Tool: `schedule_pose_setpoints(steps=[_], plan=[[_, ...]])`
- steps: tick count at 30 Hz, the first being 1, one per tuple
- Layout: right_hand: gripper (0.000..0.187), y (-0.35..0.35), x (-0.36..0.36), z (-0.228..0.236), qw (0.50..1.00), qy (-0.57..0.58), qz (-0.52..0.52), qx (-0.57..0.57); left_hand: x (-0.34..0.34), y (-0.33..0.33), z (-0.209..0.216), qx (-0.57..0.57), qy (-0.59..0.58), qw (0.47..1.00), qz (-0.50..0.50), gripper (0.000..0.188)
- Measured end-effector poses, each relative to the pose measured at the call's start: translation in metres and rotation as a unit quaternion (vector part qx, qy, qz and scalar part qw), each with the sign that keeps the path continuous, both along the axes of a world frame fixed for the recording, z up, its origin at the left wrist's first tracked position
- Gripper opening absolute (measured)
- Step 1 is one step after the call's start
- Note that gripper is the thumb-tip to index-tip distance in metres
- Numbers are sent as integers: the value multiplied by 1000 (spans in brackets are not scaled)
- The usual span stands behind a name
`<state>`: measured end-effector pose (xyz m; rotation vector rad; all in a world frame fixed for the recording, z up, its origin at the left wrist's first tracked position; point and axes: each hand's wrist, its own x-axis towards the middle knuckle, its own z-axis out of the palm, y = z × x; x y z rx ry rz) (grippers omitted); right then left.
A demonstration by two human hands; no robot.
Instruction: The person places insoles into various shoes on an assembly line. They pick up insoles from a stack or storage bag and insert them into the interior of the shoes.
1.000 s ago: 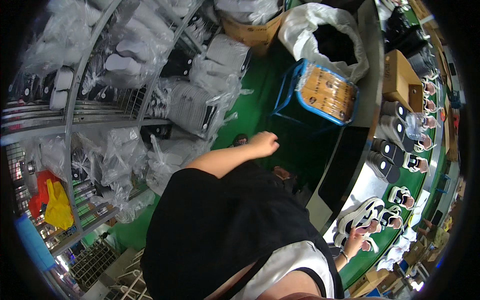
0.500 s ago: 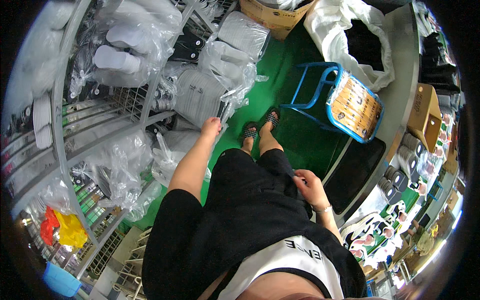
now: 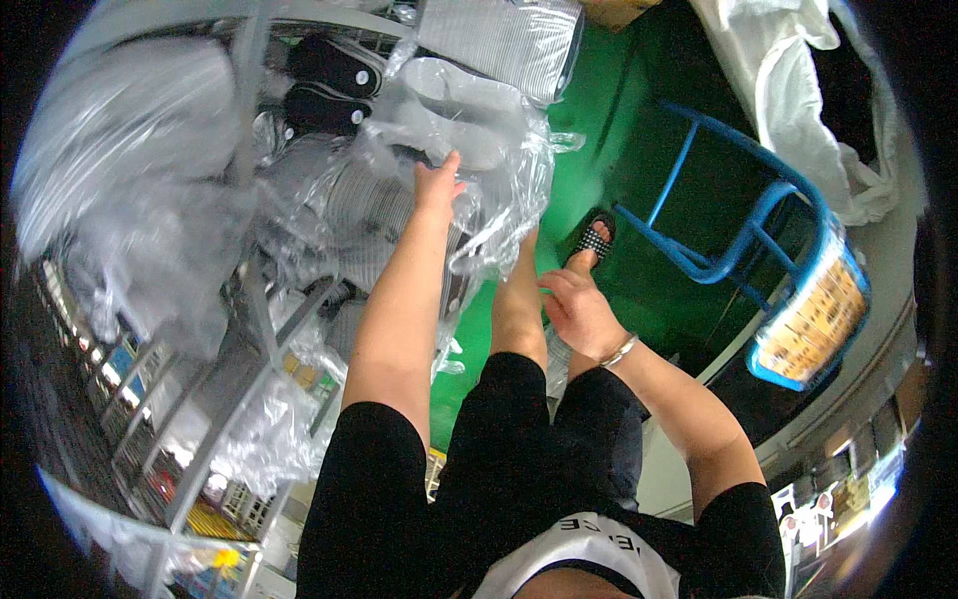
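Note:
My left hand reaches out over the stacked goods, fingers apart and holding nothing visible. It is at the near edge of a clear plastic bag with pale shoe soles inside; whether it touches the plastic I cannot tell. Just beside that hand lies a tight stack of grey soles, also wrapped in plastic. My right hand, with a bracelet at the wrist, hovers in front of my legs, its fingers loosely bent and apart with nothing seen in them.
Left of me stands a metal rack loaded with plastic-wrapped goods. Black soles lie beyond my left hand. A blue-framed stool stands on the green floor to the right, with a large white sack behind it.
My view has moved closer to the bagged soles. My left hand has stretched forward and its fingers have spread. My right hand has lifted from beside my thigh toward the middle.

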<state>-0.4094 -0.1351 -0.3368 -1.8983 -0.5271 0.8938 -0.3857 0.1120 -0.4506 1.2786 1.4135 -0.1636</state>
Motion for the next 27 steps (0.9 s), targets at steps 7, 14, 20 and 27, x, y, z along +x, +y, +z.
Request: schedule_pose_setpoints(steps=[7,14,20,27], plan=[[23,117,22,-89,996,7,-29,88,52,30,-30,-254,-201,946,-19,25],[29,171,94,-176,983,-30,-17,-180,64,43,-14,-172,-291,939,-64,20],[47,146,136,-214,945,-137,-23,-295,3,31,-82,-22,110,979,173,37],[51,155,147,-231,940,-263,67,-208,-5,37,-120,-105,21,980,167,47]])
